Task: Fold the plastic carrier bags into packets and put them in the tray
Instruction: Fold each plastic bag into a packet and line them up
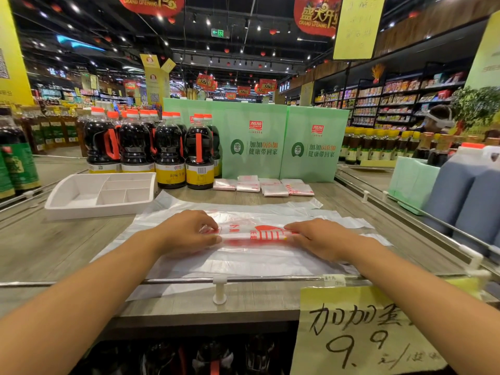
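At far left I see the white divided tray [81, 190] sitting on the wooden counter [54, 247], near its back edge. Just right of it stands a cluster of dark soy sauce bottles [167, 150] with orange caps and yellow labels. In front of those, my left hand [186, 232] comes in over the chrome rail [176, 280], with fingers and thumb curled to pinch the left end of the carrier bag [251, 234]. That bag, white with red print, is folded into a long narrow strip running left to right, and it lies on more flat white plastic [243, 263] spread across the counter. Behind it, a row of folded packets [262, 186] rests on the counter at the foot of two pale green paper bags [254, 142], well apart from the tray. My right hand [322, 239] lies on the strip's right end, fingers fairly straight and pressing down. Low at right hangs a yellow handwritten price sign [365, 334]; beyond it stand grey-blue jugs [465, 196].
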### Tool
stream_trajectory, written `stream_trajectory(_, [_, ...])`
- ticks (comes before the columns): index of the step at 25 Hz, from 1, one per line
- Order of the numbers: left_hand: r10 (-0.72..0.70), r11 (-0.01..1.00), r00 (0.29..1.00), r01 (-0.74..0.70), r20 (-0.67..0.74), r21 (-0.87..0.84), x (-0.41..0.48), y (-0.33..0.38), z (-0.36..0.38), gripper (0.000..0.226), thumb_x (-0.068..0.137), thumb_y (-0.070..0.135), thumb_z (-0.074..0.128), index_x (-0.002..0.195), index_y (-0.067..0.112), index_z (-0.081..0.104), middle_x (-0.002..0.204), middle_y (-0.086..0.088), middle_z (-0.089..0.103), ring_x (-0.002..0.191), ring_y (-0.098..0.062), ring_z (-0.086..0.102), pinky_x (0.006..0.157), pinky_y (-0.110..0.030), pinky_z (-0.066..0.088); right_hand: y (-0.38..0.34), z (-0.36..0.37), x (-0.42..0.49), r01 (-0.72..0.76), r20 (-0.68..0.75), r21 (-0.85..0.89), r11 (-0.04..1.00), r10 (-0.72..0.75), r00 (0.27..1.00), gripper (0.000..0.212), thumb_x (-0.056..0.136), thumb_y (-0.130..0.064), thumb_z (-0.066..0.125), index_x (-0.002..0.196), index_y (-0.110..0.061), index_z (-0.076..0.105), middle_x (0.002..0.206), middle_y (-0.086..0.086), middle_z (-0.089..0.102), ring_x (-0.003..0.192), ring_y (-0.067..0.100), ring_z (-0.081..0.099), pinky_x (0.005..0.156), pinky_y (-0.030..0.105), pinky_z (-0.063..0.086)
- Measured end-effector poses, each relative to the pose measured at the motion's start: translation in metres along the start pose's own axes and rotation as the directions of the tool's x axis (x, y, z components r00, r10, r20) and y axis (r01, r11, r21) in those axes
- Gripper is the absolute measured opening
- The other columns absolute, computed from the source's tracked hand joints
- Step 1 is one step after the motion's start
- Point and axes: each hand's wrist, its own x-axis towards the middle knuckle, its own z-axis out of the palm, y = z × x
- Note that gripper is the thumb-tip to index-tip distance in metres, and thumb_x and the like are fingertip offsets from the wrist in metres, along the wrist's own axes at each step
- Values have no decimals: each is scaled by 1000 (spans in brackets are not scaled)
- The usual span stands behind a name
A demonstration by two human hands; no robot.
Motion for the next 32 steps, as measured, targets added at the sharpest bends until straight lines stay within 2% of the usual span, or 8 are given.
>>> stream_trajectory(2, [-19, 999, 1000, 19, -22, -34, -1, -1, 1, 69, 78, 78, 43, 120, 32, 71, 120, 13, 69, 110, -8, 62, 98, -38, 50, -2, -2, -1, -4, -41, -62, 998, 1, 999, 48, 106, -58, 29, 144, -35, 47, 126, -2, 68, 108, 22, 62, 85, 39, 49])
stream_trajectory(6, [-29, 998, 998, 26, -57, -52, 0, -1, 1, 43, 96, 64, 45, 110, 35, 72, 105, 16, 72, 93, -6, 65, 88, -40, 55, -8, -4, -3, -22, -86, -67, 997, 16, 996, 48, 103, -59, 35, 144, -36, 44, 118, -6, 70, 102, 22, 63, 84, 38, 50])
stream_trajectory(12, [153, 949, 978, -104, -145, 298, 0, 12, -8, 48, 89, 54, 38, 126, 35, 63, 92, 4, 72, 83, -20, 62, 70, -34, 47, -5, -6, 0, -103, -229, -81, 991, 82, 970, 37, 100, -30, 39, 134, -33, 53, 101, 0, 73, 90, 26, 64, 78, 40, 52])
stream_trajectory(16, [260, 914, 933, -154, -250, 376, 1, 19, -12, 55, 86, 43, 27, 125, 29, 63, 104, 4, 74, 81, -21, 65, 63, -35, 50, -4, -7, 0, -137, -368, -105, 985, 89, 926, 33, 96, -29, 43, 125, -29, 58, 84, -3, 71, 74, 25, 64, 69, 37, 54])
stream_trajectory(21, [243, 907, 924, -108, -295, 407, 3, 16, -9, 45, 91, 38, 32, 129, 30, 56, 123, 7, 68, 85, -21, 67, 58, -32, 46, -8, -10, -3, -184, -358, -98, 978, 138, 924, 38, 94, -29, 46, 130, -25, 54, 98, -1, 72, 83, 26, 66, 74, 38, 52])
stream_trajectory(24, [182, 910, 950, -65, -255, 409, 6, 11, -5, 41, 99, 35, 36, 138, 31, 49, 123, 5, 61, 91, -20, 62, 69, -34, 46, -9, -10, -2, -174, -326, -115, 978, 128, 937, 37, 94, -28, 47, 131, -23, 52, 110, -2, 70, 89, 25, 64, 73, 36, 47])
stream_trajectory(28, [94, 934, 986, -40, -136, 354, 9, 7, 2, 51, 105, 40, 38, 155, 32, 31, 137, 4, 50, 123, -19, 50, 99, -38, 36, -4, -2, 6, -174, -312, -184, 967, 110, 944, 46, 99, -33, 43, 144, -23, 45, 140, -1, 58, 121, 23, 56, 102, 43, 40])
stream_trajectory(32, [27, 946, 999, -13, -41, 324, 12, 3, 11, 54, 107, 51, 27, 158, 34, 25, 148, 3, 42, 134, -20, 39, 110, -42, 30, -3, 10, 12, -40, -144, -134, 990, 21, 989, 49, 106, -37, 33, 153, -23, 35, 147, 3, 49, 130, 24, 48, 110, 42, 35])
